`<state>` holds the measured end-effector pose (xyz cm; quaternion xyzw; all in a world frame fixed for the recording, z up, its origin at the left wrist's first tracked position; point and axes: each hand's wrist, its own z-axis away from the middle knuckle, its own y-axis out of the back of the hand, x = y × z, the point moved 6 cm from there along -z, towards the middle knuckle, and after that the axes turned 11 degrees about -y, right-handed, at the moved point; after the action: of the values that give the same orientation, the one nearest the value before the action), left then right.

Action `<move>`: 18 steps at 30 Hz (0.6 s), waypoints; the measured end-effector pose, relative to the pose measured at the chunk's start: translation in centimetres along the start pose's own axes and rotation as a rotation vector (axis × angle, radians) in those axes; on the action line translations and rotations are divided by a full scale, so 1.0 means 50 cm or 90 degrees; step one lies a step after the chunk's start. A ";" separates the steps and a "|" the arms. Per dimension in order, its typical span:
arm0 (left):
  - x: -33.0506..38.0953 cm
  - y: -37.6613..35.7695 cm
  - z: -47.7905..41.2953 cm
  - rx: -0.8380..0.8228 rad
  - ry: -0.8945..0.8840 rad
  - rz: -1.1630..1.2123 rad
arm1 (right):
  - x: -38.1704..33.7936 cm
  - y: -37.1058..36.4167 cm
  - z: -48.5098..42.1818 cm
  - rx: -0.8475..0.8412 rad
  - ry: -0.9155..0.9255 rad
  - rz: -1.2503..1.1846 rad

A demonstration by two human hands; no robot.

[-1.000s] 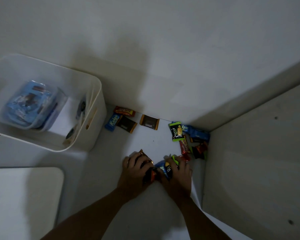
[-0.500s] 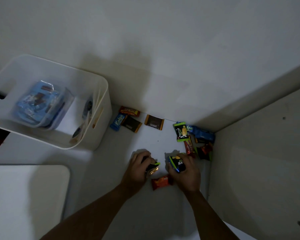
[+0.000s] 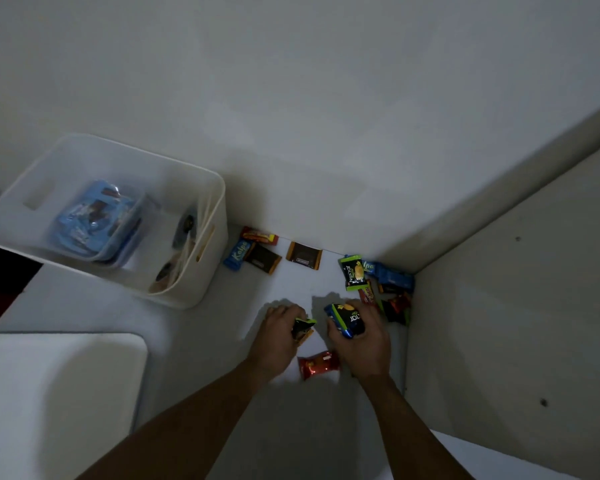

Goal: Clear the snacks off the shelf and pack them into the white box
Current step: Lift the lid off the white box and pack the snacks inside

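Left hand: fingers curled round a small dark packet with green and orange edges. Right hand: fingers curled round a black packet with blue and green trim. Could be more than one in that grip, can't tell. Hands are side by side with a narrow gap, low over the shelf.

Red packet lies flat between the wrists, just beside the right hand's heel, not gripped.

Beyond the fingertips there's a bare strip of shelf, then the back wall. Along the wall's foot, beyond the left hand: blue bar, red bar, brown packet, second brown packet. Beyond the right hand: green packet.

Right of the right hand, a pile of packets is jammed into the corner against the side panel. The panel is near that hand, so room there is tight.

White box sits beyond and left of the left hand, well apart, top open, with bare shelf between. The blue bar is just beside its near corner. Inside is a blue bag. White slab lies left of the left forearm.
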<state>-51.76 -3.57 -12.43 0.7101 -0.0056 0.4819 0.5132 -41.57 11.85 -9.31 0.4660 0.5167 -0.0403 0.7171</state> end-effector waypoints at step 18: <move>0.000 0.605 0.057 0.575 0.011 0.059 | -0.624 -0.091 -0.068 -0.081 0.276 -0.267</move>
<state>-65.04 -19.96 9.44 0.8578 0.1779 0.4645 0.1297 -60.88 -1.51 12.01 0.3009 0.7441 -0.0543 0.5940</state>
